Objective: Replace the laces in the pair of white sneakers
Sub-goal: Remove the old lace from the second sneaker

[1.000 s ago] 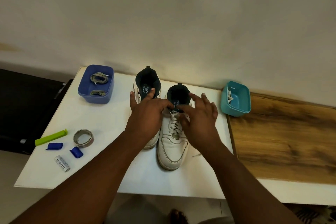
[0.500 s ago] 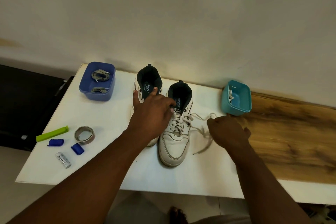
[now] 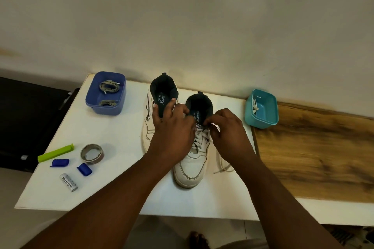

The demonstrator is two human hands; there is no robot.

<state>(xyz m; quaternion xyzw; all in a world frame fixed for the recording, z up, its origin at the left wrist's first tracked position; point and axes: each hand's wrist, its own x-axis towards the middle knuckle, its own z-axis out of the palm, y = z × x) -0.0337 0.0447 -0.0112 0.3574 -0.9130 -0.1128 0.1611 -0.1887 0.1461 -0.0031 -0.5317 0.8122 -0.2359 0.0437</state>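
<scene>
Against a plain wall (image 3: 182, 16), white table (image 3: 113, 131) beside wooden slab (image 3: 315, 155).

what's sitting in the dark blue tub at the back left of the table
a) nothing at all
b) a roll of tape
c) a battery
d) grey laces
d, two bundles of grey laces lie inside the dark blue tub, while the tape roll and the battery lie out on the white table nearer the front edge.
</scene>
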